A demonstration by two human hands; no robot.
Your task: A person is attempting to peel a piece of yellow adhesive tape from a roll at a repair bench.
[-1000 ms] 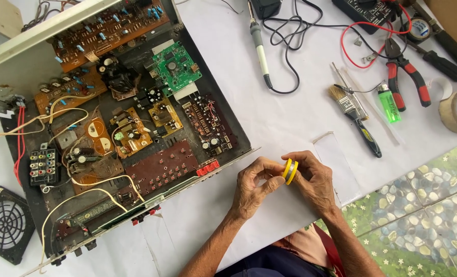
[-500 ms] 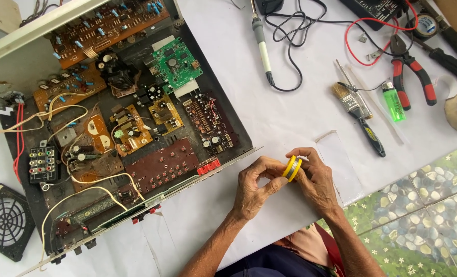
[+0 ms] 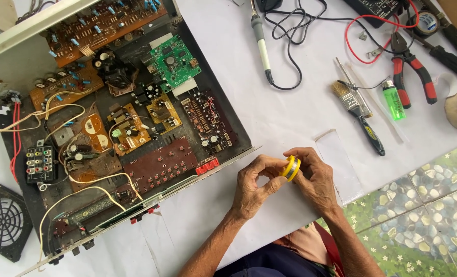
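Pinching a yellow spool (image 3: 291,168), both hands' fingers (image 3: 269,165) work beside the circuit-filled chassis (image 3: 136,118).

Both hands meet over the white table sheet (image 3: 290,118), pinching a small yellow spool (image 3: 291,167) between them: the left hand (image 3: 253,187) grips it with thumb and fingertips, the right hand (image 3: 315,179) curls around its far side. Just left of the left hand lies an opened amplifier chassis (image 3: 121,123) full of circuit boards. Beyond the right hand lie a paintbrush (image 3: 356,110), a green lighter (image 3: 393,100) and red-handled pliers (image 3: 413,72)
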